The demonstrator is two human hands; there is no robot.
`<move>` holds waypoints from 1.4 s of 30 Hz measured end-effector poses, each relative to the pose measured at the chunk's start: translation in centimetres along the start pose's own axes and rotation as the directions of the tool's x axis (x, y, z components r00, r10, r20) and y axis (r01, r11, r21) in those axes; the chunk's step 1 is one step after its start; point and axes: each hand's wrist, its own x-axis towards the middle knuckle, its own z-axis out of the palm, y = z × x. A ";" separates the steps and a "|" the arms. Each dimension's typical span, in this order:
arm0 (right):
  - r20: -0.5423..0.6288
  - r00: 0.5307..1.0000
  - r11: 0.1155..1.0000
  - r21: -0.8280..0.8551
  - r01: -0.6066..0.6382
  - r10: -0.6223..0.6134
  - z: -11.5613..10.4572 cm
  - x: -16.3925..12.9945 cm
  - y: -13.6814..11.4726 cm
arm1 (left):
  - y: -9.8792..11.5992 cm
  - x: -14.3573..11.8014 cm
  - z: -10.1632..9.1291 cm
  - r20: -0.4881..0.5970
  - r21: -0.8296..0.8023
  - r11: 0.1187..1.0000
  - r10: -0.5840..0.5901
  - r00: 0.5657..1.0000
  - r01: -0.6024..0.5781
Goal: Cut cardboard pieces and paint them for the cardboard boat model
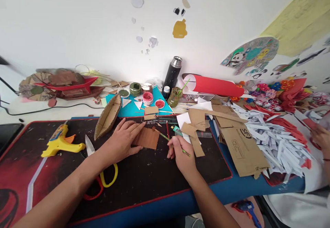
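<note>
Painting a brown card piece
Left hand (121,142), fingers spread, pins the cardboard piece (147,138) flat; right hand (181,154) pinches what looks like a paintbrush (170,141), tip touching its edge.

The brown-painted card (146,138) looks matt and faintly streaked. The boat hull (107,117) is raw corrugated cardboard. The glue gun (60,142) is glossy yellow plastic, the flask (172,72) matt black with a shiny metal cap, and the mat (144,176) dull black.
</note>
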 end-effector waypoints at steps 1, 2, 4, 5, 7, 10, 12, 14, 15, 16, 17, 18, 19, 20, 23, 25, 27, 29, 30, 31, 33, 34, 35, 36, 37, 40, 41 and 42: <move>0.003 1.000 1.000 0.004 -0.002 0.002 0.2 0.0 0.0 | 0.0 0.0 0.0 -0.001 0.000 1.000 -0.001 1.000 0.001; 0.009 1.000 1.000 0.011 -0.004 0.004 0.3 0.0 -0.1 | 0.0 0.0 0.0 -0.001 -0.002 1.000 -0.001 1.000 0.001; 0.025 1.000 1.000 0.025 -0.009 0.009 0.7 0.0 -0.3 | 0.0 0.0 0.0 -0.003 -0.009 1.000 0.004 1.000 -0.004; 0.033 0.999 1.000 0.030 -0.009 0.008 0.9 0.0 -0.3 | 0.0 0.0 0.1 -0.006 -0.010 1.000 0.005 1.000 -0.005; 0.051 0.999 1.000 0.030 -0.001 0.000 1.4 0.0 -0.4 | 0.0 0.0 0.1 -0.011 -0.006 1.000 0.005 1.000 -0.006; 0.080 0.996 0.999 0.019 0.032 -0.033 2.2 -0.1 -0.3 | 0.0 0.0 0.0 -0.007 0.008 1.000 0.004 1.000 -0.004; 0.116 0.991 0.998 0.001 0.060 -0.060 2.6 -0.2 -0.2 | 0.0 0.0 0.0 0.000 0.009 1.000 0.003 1.000 -0.003; 0.157 0.984 0.996 -0.030 0.089 -0.083 2.8 -0.4 -0.1 | -0.1 0.0 0.0 0.004 0.006 1.000 0.000 1.000 0.000; 0.170 0.981 0.994 -0.047 0.100 -0.091 2.8 -0.5 -0.1 | 0.0 0.0 -0.1 0.005 0.005 1.000 -0.001 1.000 0.001; 0.177 0.980 0.992 -0.061 0.108 -0.096 2.7 -0.6 0.0 | 0.0 0.0 -0.1 0.006 0.005 1.000 -0.001 1.000 0.001; 0.174 0.980 0.991 -0.071 0.110 -0.096 2.4 -0.7 0.0 | 0.0 0.0 -0.2 0.007 0.006 1.000 0.001 1.000 -0.001; 0.167 0.982 0.991 -0.075 0.107 -0.093 2.1 -0.8 0.1 | 0.0 0.1 -0.3 0.009 0.010 1.000 0.004 1.000 -0.004; 0.155 0.984 0.992 -0.076 0.099 -0.087 1.7 -1.0 0.1 | 0.1 0.1 -0.3 0.010 0.014 1.000 0.008 1.000 -0.008; 0.139 0.987 0.993 -0.073 0.089 -0.078 1.2 -1.2 0.2 | 0.1 0.1 -0.4 0.012 0.018 1.000 0.010 1.000 -0.011; 0.085 0.996 0.998 -0.047 0.037 -0.033 -0.5 -1.9 0.1 | 0.1 0.2 -0.4 0.014 0.032 0.999 0.005 1.000 -0.005; 0.042 0.999 1.000 -0.008 -0.009 0.009 -1.6 -2.4 -0.1 | 0.1 0.3 -0.4 0.019 0.038 0.999 -0.004 1.000 0.003; 0.007 0.999 0.999 0.031 -0.044 0.044 -2.3 -2.8 -0.4 | 0.1 0.3 -0.4 0.028 0.040 0.999 -0.008 1.000 0.007; -0.009 0.998 0.996 0.064 -0.059 0.060 -2.3 -3.1 -0.7 | 0.2 0.4 -0.4 0.035 0.037 0.999 -0.008 0.999 0.007; -0.008 0.998 0.995 0.078 -0.061 0.062 -2.0 -3.2 -0.8 | 0.2 0.4 -0.5 0.037 0.037 0.999 -0.008 0.999 0.007; 0.001 0.998 0.994 0.087 -0.062 0.062 -1.6 -3.2 -0.8 | 0.3 0.4 -0.5 0.039 0.037 0.999 -0.008 0.999 0.007; 0.034 0.998 0.994 0.095 -0.059 0.056 -0.3 -3.0 -0.9 | 0.3 0.5 -0.6 0.040 0.042 0.999 -0.008 0.999 0.006; 0.058 0.997 0.994 0.094 -0.051 0.046 0.4 -2.9 -0.9 | 0.4 0.5 -0.7 0.038 0.045 0.999 -0.008 0.999 0.006; 0.081 0.996 0.995 0.088 -0.035 0.028 1.0 -2.7 -0.9 | 0.4 0.5 -0.7 0.035 0.048 0.999 -0.007 0.999 0.006; 0.104 0.994 0.997 0.075 -0.018 0.010 1.5 -2.6 -0.9 | 0.3 0.5 -0.7 0.030 0.048 0.999 -0.008 1.000 0.006; 0.123 0.992 0.998 0.061 0.002 -0.009 1.8 -2.4 -0.9 | 0.3 0.5 -0.6 0.023 0.047 0.999 -0.008 1.000 0.007; 0.132 0.991 1.000 0.025 0.016 -0.019 1.4 -2.3 -0.7 | 0.1 0.3 -0.4 0.001 0.032 0.999 -0.006 1.000 0.006; 0.116 0.993 1.000 0.021 0.004 -0.007 0.8 -2.4 -0.7 | 0.1 0.3 -0.3 -0.005 0.026 1.000 -0.005 1.000 0.005; 0.095 0.995 1.000 0.020 -0.015 0.013 0.2 -2.5 -0.7 | 0.1 0.3 -0.3 -0.009 0.022 1.000 -0.004 1.000 0.004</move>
